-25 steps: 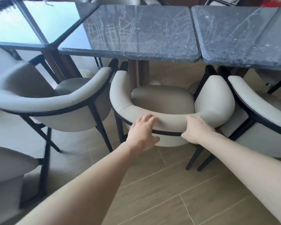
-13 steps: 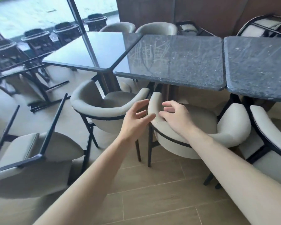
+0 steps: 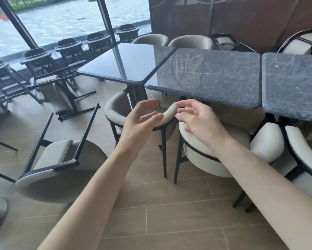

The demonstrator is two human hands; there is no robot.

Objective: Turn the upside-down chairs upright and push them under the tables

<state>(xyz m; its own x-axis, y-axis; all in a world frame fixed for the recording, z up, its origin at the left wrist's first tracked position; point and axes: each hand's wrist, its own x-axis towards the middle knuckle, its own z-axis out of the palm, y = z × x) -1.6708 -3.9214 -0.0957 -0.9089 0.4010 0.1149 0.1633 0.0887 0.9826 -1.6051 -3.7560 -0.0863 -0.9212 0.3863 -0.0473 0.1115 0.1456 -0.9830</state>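
Note:
An upside-down beige chair (image 3: 61,170) with black legs pointing up lies on the floor at lower left. Another overturned chair (image 3: 61,94) lies farther back on the left. Two upright beige chairs stand tucked under the dark stone tables (image 3: 211,78): one (image 3: 115,112) left of centre, one (image 3: 263,141) in front of me. My left hand (image 3: 140,121) and my right hand (image 3: 198,121) hover in the air above these chair backs, fingers spread, holding nothing.
A third upright chair (image 3: 303,156) sits at the right edge. A glossy dark table (image 3: 126,64) stands at the back left. Dark high chairs (image 3: 38,62) line the window. More chairs sit behind the tables. The floor is wood-look tile.
Both hands let go of the middle chair's backrest and lifted off it. The view rose and swung left, bringing the overturned chairs into sight.

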